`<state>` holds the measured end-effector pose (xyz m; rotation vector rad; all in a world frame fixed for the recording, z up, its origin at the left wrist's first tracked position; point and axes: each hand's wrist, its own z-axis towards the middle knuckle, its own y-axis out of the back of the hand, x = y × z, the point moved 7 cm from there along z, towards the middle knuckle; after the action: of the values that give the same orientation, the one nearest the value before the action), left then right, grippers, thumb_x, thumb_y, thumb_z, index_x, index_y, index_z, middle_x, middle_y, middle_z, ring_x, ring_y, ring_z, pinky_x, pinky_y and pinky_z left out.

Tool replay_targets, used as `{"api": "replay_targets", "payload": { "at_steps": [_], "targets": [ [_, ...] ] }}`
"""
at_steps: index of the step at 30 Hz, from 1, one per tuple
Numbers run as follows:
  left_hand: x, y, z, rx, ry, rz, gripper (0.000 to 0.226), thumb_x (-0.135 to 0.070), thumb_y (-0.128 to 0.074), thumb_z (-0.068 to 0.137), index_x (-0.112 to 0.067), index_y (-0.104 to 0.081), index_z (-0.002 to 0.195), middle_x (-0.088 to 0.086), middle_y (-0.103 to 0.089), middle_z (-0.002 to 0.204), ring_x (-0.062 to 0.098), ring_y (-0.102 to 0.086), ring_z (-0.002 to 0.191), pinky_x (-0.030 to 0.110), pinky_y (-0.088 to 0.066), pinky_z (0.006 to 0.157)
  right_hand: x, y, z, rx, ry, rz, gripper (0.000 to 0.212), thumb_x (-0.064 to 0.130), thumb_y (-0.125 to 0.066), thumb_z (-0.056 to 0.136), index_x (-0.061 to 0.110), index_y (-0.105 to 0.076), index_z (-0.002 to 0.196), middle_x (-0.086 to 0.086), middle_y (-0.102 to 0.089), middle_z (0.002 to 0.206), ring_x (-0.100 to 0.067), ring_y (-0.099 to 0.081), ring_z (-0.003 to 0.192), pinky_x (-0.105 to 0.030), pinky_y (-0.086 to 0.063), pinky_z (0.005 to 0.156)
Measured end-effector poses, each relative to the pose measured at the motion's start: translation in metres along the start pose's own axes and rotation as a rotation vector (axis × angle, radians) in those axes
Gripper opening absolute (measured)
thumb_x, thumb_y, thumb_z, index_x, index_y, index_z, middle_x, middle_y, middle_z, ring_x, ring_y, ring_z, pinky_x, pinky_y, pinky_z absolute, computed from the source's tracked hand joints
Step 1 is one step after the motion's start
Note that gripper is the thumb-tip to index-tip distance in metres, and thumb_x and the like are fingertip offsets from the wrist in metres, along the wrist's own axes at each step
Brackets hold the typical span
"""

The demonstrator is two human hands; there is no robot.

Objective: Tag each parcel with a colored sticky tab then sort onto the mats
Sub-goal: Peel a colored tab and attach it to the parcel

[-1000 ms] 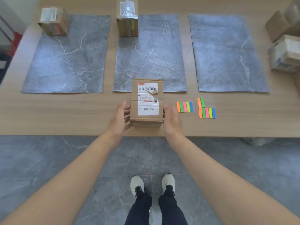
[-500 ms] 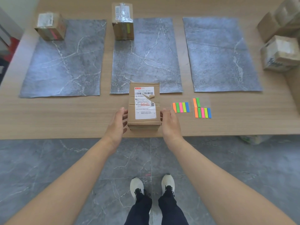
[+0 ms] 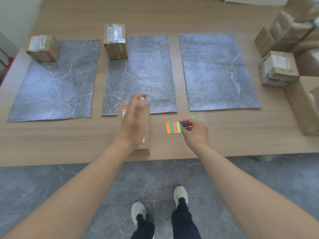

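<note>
Left hand [image 3: 133, 123] off the parcel [image 3: 147, 121], right hand [image 3: 194, 131] at the tabs [image 3: 173, 128]
Both have let go of the parcel, which lies near the table [image 3: 51, 140] edge before the middle mat [image 3: 146, 71]. Left hovers over it, fingers loose, holding nothing; right pinches a tab [image 3: 188, 126], so tagging is beginning.

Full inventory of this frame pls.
Table: 1, light wood, under everything.
Mats: 3, grey marble, side by side.
Tagged parcels: 2, brown, far-left corners of left and middle mats.
Front parcel: 1, brown, near table edge.
Other parcels: several, brown, table's right.
Tab strips: 2, multicoloured, by right hand; one mostly hidden.
Sticky tab: 1, seemingly orange, pinched in right hand.
Shoes: 2, white, grey floor.
Left hand: open, over front parcel.
Right hand: pinching the tab.
</note>
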<state>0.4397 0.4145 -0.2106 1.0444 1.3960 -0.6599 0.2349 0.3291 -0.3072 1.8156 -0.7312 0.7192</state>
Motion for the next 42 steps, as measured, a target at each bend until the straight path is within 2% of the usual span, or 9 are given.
{"api": "replay_targets", "payload": {
  "at_steps": [4,8,12,15,17,21,26,34,42],
  "targets": [
    [0.016,-0.057,0.009,0.091,0.097,-0.037,0.055,-0.065,-0.03,0.089,-0.032,-0.057,0.123,-0.013,-0.059,0.132,-0.001,-0.049,0.129,0.033,-0.032,0.117,-0.016,0.004,0.028,0.099,0.131,-0.237,0.038,-0.007,-0.055,0.089,0.014,-0.077,0.113,0.003,-0.063,0.102,-0.013,-0.058,0.084,-0.016,-0.037,0.073],
    [0.055,-0.093,0.019,0.082,0.248,0.04,0.038,-0.053,-0.039,0.091,-0.036,-0.06,0.118,-0.011,-0.061,0.129,0.004,-0.052,0.125,0.039,-0.037,0.114,-0.026,-0.003,0.054,0.246,0.282,-0.424,0.041,-0.004,-0.062,0.086,0.014,-0.074,0.121,-0.006,-0.066,0.111,-0.025,-0.065,0.095,-0.036,-0.053,0.084],
    [0.085,-0.112,0.022,0.057,0.288,0.268,0.035,-0.012,-0.046,0.099,-0.013,-0.059,0.131,-0.001,-0.061,0.133,0.012,-0.056,0.124,0.026,-0.041,0.106,-0.026,-0.014,0.071,0.361,0.399,-0.467,0.035,0.005,-0.068,0.088,0.014,-0.075,0.121,-0.012,-0.062,0.107,-0.03,-0.062,0.093,-0.042,-0.053,0.079],
    [0.097,-0.121,0.022,0.06,0.189,0.504,0.04,0.0,-0.049,0.092,-0.007,-0.064,0.128,0.007,-0.064,0.126,0.02,-0.058,0.118,0.017,-0.037,0.094,-0.025,-0.022,0.081,0.408,0.46,-0.483,0.03,0.014,-0.076,0.085,0.013,-0.078,0.115,-0.012,-0.06,0.105,-0.029,-0.06,0.092,-0.037,-0.049,0.073],
    [0.104,-0.126,0.02,0.088,0.135,0.614,0.04,0.004,-0.051,0.088,-0.001,-0.065,0.125,0.013,-0.064,0.127,0.026,-0.058,0.121,0.012,-0.031,0.095,-0.025,-0.025,0.087,0.428,0.475,-0.515,0.028,0.018,-0.081,0.082,0.012,-0.079,0.11,-0.012,-0.061,0.104,-0.03,-0.06,0.093,-0.037,-0.048,0.072],
    [0.109,-0.137,0.016,0.142,0.03,0.728,0.041,0.0,-0.047,0.077,0.004,-0.072,0.11,0.019,-0.067,0.117,0.037,-0.064,0.108,0.027,-0.04,0.093,-0.026,-0.029,0.098,0.463,0.467,-0.497,0.025,0.017,-0.086,0.075,0.009,-0.08,0.098,-0.01,-0.062,0.098,-0.03,-0.061,0.089,-0.036,-0.047,0.07],
    [0.118,-0.138,0.013,0.224,-0.01,0.838,0.052,-0.022,-0.032,0.079,-0.009,-0.074,0.107,0.016,-0.06,0.124,0.037,-0.061,0.105,0.043,-0.052,0.087,-0.021,-0.029,0.106,0.497,0.46,-0.475,0.024,0.014,-0.089,0.071,0.009,-0.081,0.093,-0.009,-0.064,0.094,-0.028,-0.061,0.089,-0.037,-0.048,0.072],
    [0.12,-0.133,0.011,0.269,0.006,0.873,0.055,-0.028,-0.032,0.079,-0.013,-0.072,0.112,0.013,-0.055,0.134,0.034,-0.058,0.114,0.042,-0.053,0.089,-0.013,-0.029,0.091,0.541,0.647,-0.618,0.017,0.019,-0.068,0.093,0.015,-0.08,0.103,-0.007,-0.063,0.101,-0.03,-0.062,0.094,-0.044,-0.053,0.076],
    [0.123,-0.134,0.007,0.253,0.035,0.882,0.05,-0.023,-0.044,0.078,-0.023,-0.072,0.119,0.016,-0.052,0.137,0.037,-0.053,0.117,0.044,-0.048,0.1,-0.019,-0.021,0.094,0.433,0.595,-0.47,0.021,0.007,-0.064,0.091,0.012,-0.078,0.106,-0.008,-0.073,0.097,-0.03,-0.066,0.093,-0.036,-0.049,0.079]
  ]
}}
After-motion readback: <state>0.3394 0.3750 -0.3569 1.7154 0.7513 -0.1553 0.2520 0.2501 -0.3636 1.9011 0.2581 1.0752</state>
